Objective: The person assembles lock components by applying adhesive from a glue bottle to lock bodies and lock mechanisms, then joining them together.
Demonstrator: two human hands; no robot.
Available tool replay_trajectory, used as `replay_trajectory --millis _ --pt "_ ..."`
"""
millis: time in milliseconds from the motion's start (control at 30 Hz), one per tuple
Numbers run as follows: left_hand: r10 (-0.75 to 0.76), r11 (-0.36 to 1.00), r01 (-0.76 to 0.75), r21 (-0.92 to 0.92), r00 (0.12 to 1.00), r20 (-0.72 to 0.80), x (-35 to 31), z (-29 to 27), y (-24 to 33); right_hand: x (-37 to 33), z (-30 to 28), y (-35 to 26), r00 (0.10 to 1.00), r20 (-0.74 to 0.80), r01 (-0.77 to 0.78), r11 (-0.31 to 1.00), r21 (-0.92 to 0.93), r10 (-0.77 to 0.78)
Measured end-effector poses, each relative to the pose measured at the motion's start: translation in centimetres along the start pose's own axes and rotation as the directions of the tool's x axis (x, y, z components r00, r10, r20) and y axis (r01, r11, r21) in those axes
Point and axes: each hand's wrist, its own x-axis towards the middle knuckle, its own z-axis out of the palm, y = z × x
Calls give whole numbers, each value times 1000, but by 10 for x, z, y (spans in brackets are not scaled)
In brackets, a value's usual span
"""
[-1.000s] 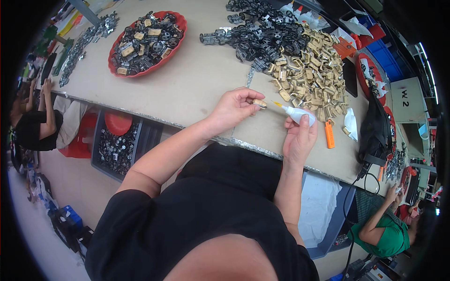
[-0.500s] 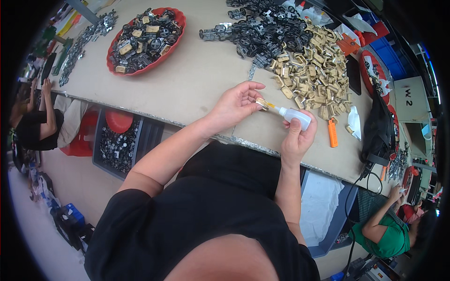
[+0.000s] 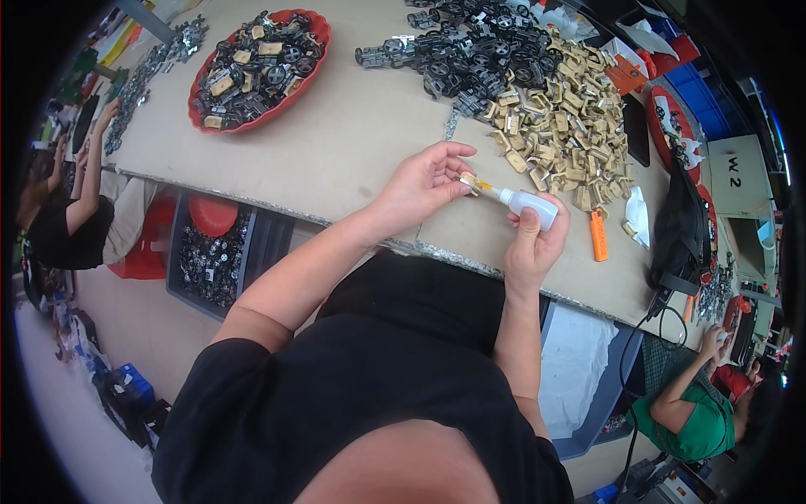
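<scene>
Small tan part (image 3: 468, 179) sits in the air over the near side of the table (image 3: 369, 118), its end nipped between thumb and fingertips of the left hand (image 3: 420, 183), index finger lifted clear; looks light, stiff and hard-edged to me, best taken by its sides, leaving the upper face free; might turn slippery if wetted; the yellowish nozzle (image 3: 487, 188) comes right up to it, though from where I stand I cannot tell whether they touch; behind the nozzle, the white bottle (image 3: 529, 207) lies tilted in the right hand (image 3: 537, 245), thumb on its near side, fingers wrapped mostly out of sight; likely light and soft-walled, so a gentle hold at mid-body should serve; beyond, a heap of tan parts (image 3: 564, 126) lies against black wheeled pieces (image 3: 487, 59); orange tool (image 3: 598, 237) just beside the heap, white scrap (image 3: 638, 217) to its right; red tray (image 3: 295, 99), loaded with mixed pieces, well off to the left.
</scene>
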Motion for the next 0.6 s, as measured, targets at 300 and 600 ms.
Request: replay_trajectory --millis 300,600 --pt "-5 1000 5 -8 1000 -7 0 0 1 0 1 0 1000 3 1 1000 -22 -1" --pt "-4 1000 4 -28 1000 -13 0 0 0 0 1 -1 1000 13 15 999 -52 -14"
